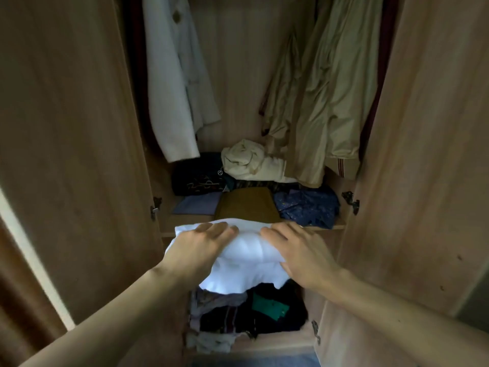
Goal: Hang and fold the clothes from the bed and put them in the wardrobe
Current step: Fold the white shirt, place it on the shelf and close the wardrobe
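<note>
Both of your hands are out in front, right at the open wardrobe (423,128), and between them is the folded white garment (248,255). Your left hand (203,243) lies flat on its left part, fingers straight and close together, palm down on the cloth. Your right hand (299,250) does the same on the right side, fingers stretched over the top, thumb down along the near fold. Neither hand pinches; both simply press on the bundle.

The white garment sits at the front edge of the shelf (336,227), its far end against the folded mustard-brown piece (247,205), its near end hanging out over the compartment below. I can't tell whether it rests fully on the shelf or you carry part of it from underneath.

On the shelf behind: a light blue folded piece (197,203) to the left, a dark patterned bundle (198,178) behind that, a crumpled cream cloth (248,161) in the middle, a blue patterned heap (307,205) to the right. Above them hang a white coat (172,88) on the left and a khaki coat (330,88) on the right. Below your hands, the lower compartment holds a jumble of dark clothes with a green item (267,305) among them.
</note>
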Motion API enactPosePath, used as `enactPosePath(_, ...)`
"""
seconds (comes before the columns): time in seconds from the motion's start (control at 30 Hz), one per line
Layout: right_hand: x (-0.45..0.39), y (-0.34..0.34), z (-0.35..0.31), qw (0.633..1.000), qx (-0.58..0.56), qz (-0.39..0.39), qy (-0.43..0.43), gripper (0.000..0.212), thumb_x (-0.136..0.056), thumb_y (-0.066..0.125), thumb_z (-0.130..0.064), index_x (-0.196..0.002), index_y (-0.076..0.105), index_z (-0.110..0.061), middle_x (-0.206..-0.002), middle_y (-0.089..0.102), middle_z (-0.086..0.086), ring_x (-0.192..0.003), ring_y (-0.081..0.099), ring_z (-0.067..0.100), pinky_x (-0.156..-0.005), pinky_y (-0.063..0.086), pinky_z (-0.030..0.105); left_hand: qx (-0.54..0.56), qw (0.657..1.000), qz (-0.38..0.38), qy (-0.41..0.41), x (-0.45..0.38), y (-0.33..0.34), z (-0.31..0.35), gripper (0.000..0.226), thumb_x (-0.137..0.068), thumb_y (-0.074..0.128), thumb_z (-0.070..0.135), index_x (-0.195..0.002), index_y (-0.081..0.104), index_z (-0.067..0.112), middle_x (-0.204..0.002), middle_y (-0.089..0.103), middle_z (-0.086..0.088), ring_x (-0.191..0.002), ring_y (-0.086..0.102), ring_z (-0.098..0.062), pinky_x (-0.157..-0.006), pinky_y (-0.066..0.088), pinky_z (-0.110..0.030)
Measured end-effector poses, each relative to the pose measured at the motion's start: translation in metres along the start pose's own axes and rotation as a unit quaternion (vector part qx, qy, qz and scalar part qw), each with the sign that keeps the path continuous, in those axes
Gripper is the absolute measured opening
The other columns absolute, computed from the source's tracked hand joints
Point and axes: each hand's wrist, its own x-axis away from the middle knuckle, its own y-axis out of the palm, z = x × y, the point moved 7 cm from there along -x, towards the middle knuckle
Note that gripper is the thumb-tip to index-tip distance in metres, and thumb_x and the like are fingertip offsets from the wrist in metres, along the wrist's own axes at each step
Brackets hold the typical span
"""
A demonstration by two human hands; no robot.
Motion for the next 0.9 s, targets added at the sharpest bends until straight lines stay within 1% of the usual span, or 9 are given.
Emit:
enactPosePath(0.17,-0.023,0.021,0.064,1.000,-0.003,-0.006,0.011,0.112,-0.025,0.091,-0.030,-0.126,0.045,-0.026,-0.109,0.060,-0.003,-0.092,0.062,0.024,-0.065,0.055,0.038,0.004,1.000,-0.004,0.011,-0.065,0.030,0.005,0.087,-0.042,0.072,-0.004,-0.123,0.055,0.021,-0.112,0.068,0.001,-0.075,0.068,-0.022,-0.039,0.046,-0.030)
enactPosePath(0.27,-0.039,0.028,0.095,1.000,-0.018,0.007,0.023,0.113,-0.018,0.091,-0.031,-0.123,0.049,-0.024,-0.105,0.063,-0.004,-0.088,0.064,0.023,-0.063,0.056,0.037,0.026,0.999,0.003,0.022,-0.102,0.046,-0.001,0.087,-0.048,0.071,-0.007,-0.127,0.049,0.021,-0.118,0.067,-0.002,-0.087,0.069,-0.027,-0.046,0.053,-0.036)
enactPosePath(0.37,-0.059,0.043,0.119,0.999,-0.031,0.013,0.034,0.108,-0.021,0.091,-0.028,-0.121,0.051,-0.024,-0.102,0.064,-0.003,-0.085,0.064,0.024,-0.057,0.055,0.035,0.030,0.999,0.001,0.033,-0.135,0.063,-0.015,0.089,-0.052,0.070,-0.007,-0.131,0.044,0.023,-0.122,0.065,-0.004,-0.095,0.069,-0.029,-0.055,0.057,-0.040)
enactPosePath(0.5,-0.097,0.067,0.143,0.998,-0.027,0.035,0.035,0.105,-0.021,0.088,-0.024,-0.120,0.052,-0.024,-0.100,0.065,-0.002,-0.084,0.065,0.024,-0.056,0.055,0.033,0.040,0.998,0.021,0.054,-0.170,0.085,-0.041,0.094,-0.048,0.077,-0.006,-0.132,0.044,0.022,-0.119,0.068,-0.005,-0.093,0.070,-0.028,-0.052,0.057,-0.037)
enactPosePath(0.63,-0.147,0.087,0.161,0.997,0.000,0.067,0.038,0.086,-0.040,0.083,-0.011,-0.120,0.056,-0.023,-0.096,0.065,-0.001,-0.080,0.065,0.025,-0.054,0.054,0.032,0.054,0.995,0.036,0.072,-0.209,0.117,-0.083,0.101,-0.046,0.080,-0.008,-0.135,0.042,0.022,-0.122,0.068,-0.006,-0.098,0.070,-0.027,-0.061,0.059,-0.034)
enactPosePath(0.7,-0.179,0.098,0.175,0.997,0.001,0.069,0.040,0.081,-0.043,0.083,-0.009,-0.120,0.062,-0.021,-0.096,0.067,0.000,-0.078,0.065,0.024,-0.052,0.051,0.029,0.065,0.994,0.043,0.071,-0.231,0.130,-0.110,0.101,-0.047,0.081,-0.007,-0.136,0.042,0.021,-0.121,0.069,-0.008,-0.097,0.071,-0.028,-0.064,0.060,-0.035)
enactPosePath(0.77,-0.212,0.112,0.190,0.997,-0.023,0.063,0.039,0.073,-0.055,0.083,-0.011,-0.124,0.063,-0.019,-0.101,0.070,0.002,-0.082,0.068,0.025,-0.056,0.053,0.028,0.069,0.994,0.050,0.067,-0.254,0.139,-0.138,0.099,-0.049,0.081,-0.007,-0.137,0.045,0.019,-0.119,0.070,-0.009,-0.094,0.071,-0.029,-0.063,0.061,-0.038)
enactPosePath(0.83,-0.245,0.123,0.204,0.996,-0.038,0.065,0.043,0.064,-0.066,0.080,-0.014,-0.128,0.061,-0.020,-0.106,0.070,0.004,-0.088,0.068,0.026,-0.063,0.058,0.035,0.073,0.993,0.062,0.071,-0.278,0.147,-0.164,0.090,-0.053,0.077,-0.009,-0.136,0.049,0.016,-0.117,0.070,-0.012,-0.091,0.071,-0.032,-0.061,0.060,-0.040)
enactPosePath(0.9,-0.275,0.131,0.215,0.996,-0.024,0.072,0.055,0.064,-0.066,0.080,-0.013,-0.127,0.060,-0.019,-0.107,0.069,0.006,-0.089,0.067,0.028,-0.064,0.059,0.041,0.082,0.991,0.069,0.084,-0.304,0.152,-0.186,0.084,-0.060,0.075,-0.009,-0.136,0.046,0.014,-0.118,0.068,-0.016,-0.093,0.070,-0.035,-0.062,0.060,-0.045)
